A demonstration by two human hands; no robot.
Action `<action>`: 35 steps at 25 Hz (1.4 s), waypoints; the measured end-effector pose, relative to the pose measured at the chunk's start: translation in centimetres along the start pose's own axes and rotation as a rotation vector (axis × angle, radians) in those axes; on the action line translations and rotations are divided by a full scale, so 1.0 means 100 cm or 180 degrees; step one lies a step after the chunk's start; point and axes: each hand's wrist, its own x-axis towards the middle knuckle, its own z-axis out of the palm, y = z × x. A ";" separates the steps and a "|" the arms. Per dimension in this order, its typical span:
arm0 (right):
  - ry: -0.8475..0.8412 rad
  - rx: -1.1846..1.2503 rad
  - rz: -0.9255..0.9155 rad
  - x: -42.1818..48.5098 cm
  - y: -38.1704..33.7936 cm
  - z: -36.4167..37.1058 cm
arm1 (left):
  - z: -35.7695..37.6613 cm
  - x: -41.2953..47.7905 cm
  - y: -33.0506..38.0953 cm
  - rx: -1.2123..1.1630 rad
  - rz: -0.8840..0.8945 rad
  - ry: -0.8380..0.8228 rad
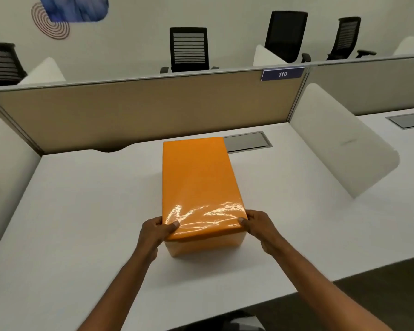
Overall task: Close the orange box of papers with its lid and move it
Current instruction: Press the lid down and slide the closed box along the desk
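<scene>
An orange box (204, 246) stands on the white desk (81, 211), its long side running away from me. A glossy orange lid (198, 182) covers its whole top, so the papers inside are hidden. My left hand (154, 232) grips the lid's near left corner, thumb on top. At the near right corner my right hand (258, 225) holds the lid the same way, fingers down the side. Both hands touch the box at its near end.
A metal cable hatch (247, 140) lies in the desk just behind the box. A beige partition (141, 111) closes the back, white side dividers (339, 149) flank the desk. Black office chairs (188, 50) stand beyond. The desk's front edge runs near my arms.
</scene>
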 end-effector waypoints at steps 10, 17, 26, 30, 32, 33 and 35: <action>-0.0543 0.0077 -0.0706 -0.010 -0.037 0.050 | -0.073 -0.051 0.003 -0.0307 0.0188 0.0720; -0.0872 0.0288 -0.0824 0.001 -0.095 0.157 | -0.188 -0.029 0.009 -0.0491 0.0271 0.1139; -0.0827 0.0580 -0.0580 0.046 -0.171 0.366 | -0.386 0.056 -0.003 -0.0324 0.0433 0.1226; -0.0813 0.0627 -0.0402 0.067 -0.191 0.450 | -0.459 0.099 -0.011 -0.0330 0.0503 0.1193; -0.0796 0.0513 -0.0347 0.077 -0.199 0.482 | -0.482 0.121 -0.018 -0.0323 0.0450 0.1244; -0.0782 0.0471 -0.0327 0.082 -0.202 0.496 | -0.491 0.132 -0.023 -0.0253 0.0419 0.1289; -0.0688 0.0385 -0.0265 0.092 -0.204 0.518 | -0.499 0.153 -0.028 0.0139 0.0371 0.1371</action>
